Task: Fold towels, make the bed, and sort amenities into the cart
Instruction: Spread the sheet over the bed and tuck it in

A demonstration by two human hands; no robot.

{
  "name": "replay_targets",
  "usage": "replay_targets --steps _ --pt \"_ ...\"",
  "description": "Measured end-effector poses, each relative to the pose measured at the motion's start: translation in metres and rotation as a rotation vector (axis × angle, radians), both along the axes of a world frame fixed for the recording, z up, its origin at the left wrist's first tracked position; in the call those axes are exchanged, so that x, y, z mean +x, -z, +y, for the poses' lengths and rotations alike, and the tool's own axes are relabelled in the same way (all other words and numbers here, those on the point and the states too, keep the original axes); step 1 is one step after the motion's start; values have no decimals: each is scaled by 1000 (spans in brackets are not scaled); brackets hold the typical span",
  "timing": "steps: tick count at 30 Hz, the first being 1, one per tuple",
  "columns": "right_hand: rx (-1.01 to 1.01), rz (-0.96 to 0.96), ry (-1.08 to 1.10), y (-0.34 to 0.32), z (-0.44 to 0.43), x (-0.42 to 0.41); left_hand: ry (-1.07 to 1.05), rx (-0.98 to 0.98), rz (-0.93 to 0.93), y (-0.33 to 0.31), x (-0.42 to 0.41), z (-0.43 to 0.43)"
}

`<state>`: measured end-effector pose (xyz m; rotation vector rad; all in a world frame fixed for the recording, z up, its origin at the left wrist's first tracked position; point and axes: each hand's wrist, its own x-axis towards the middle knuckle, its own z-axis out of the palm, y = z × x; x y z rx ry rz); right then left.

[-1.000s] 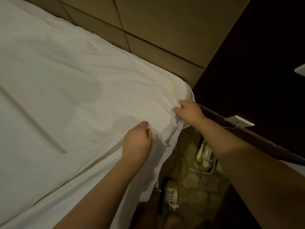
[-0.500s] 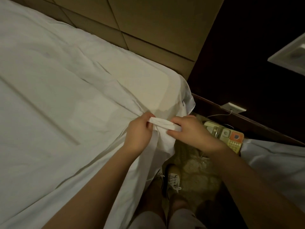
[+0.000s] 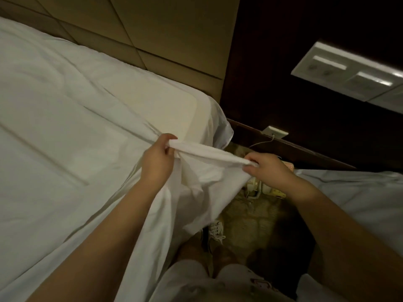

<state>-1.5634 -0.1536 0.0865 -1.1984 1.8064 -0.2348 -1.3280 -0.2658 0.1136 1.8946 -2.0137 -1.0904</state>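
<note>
A white bed sheet (image 3: 72,131) covers the bed on the left and hangs over its near side. My left hand (image 3: 158,162) grips the sheet's edge near the mattress corner. My right hand (image 3: 266,168) pinches the same edge further right, out past the bed. The stretch of sheet between my hands (image 3: 209,152) is pulled taut and lifted off the mattress. The bare cream mattress corner (image 3: 174,110) shows beneath it.
A padded tan headboard (image 3: 165,33) runs behind the bed. A dark wood wall panel (image 3: 283,73) holds white switch plates (image 3: 349,73). A telephone (image 3: 261,188) lies on the patterned carpet (image 3: 250,225) beside my shoes. A second white bed (image 3: 359,192) lies right.
My hands have drawn apart, the right one moving out to the right, stretching the sheet's edge between them and lifting it off the mattress corner. The view tilted up toward the switch plates.
</note>
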Motion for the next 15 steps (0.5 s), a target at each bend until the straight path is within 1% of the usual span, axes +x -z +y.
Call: replay_targets --steps 3,5,9,11,15 --pt "-103 -44 195 -28 5 7 171 51 8 -15 -8 19" --pt "-114 -80 254 -50 2 17 234 93 63 -28 -13 43" --pt "-48 -159 131 -91 -4 53 325 84 165 -56 -26 83" --pt "-69 -167 101 -104 -5 69 325 94 189 -70 -31 90" --pt "-135 -254 134 -123 -1 79 306 68 90 -89 -25 86"
